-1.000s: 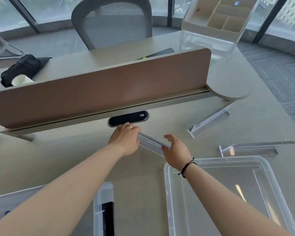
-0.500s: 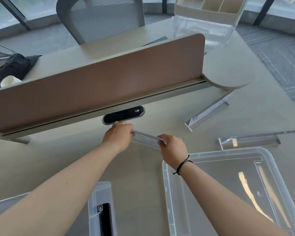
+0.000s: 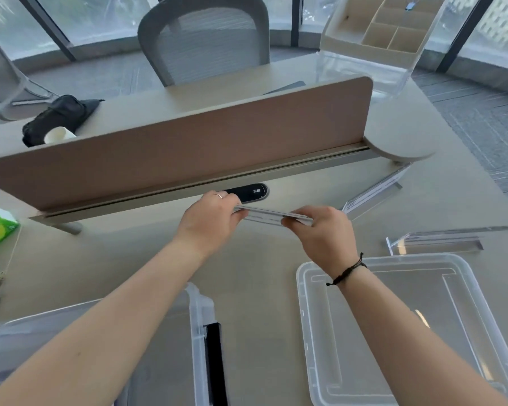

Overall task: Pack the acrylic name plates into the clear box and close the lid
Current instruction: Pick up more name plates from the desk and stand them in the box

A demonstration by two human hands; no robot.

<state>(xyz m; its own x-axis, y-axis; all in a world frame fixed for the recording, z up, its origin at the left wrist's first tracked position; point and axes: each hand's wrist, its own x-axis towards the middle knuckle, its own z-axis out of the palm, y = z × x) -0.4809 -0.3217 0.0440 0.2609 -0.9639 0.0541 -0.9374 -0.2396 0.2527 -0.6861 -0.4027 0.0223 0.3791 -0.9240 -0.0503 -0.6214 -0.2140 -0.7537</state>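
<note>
Both hands pinched one acrylic name plate (image 3: 272,215) by its ends, left hand (image 3: 211,219) and right hand (image 3: 323,232) closed on it, lifted clear of the desk. Nearest lay the clear box (image 3: 417,326), below-right of the plate, empty. Beyond the box, two further name plates (image 3: 434,243) (image 3: 376,191) awaited. Recommended: keep the plate level and lower it flat against the box floor.

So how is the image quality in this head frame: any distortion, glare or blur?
Head view: wide-angle bending curves the divider and window frames; daylight glare streaks the clear tray and the plate beside it; the held plate and both hands are slightly soft.
</note>
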